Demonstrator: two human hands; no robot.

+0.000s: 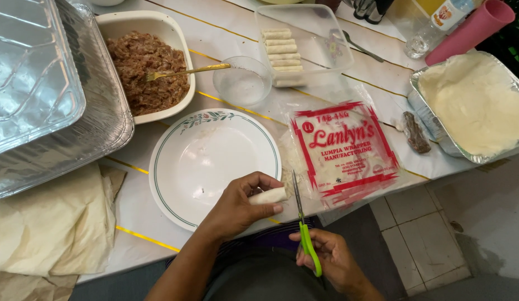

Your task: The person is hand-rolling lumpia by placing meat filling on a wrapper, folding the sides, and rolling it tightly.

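Over the white plate (181, 178), left hand (237, 206) grip pinching wrapped roll (268, 195), right hand (332, 259) grip holding green scissors (305, 237) just beside

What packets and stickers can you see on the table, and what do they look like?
Wrapper packet: flat clear plastic bag with a red-and-white printed square, lying right of the white plate, beside the scissors in the right hand.
Bottle label: white, red and yellow, on a clear bottle at the top right.
Small dark wrapper: crumpled, by the foil tray.
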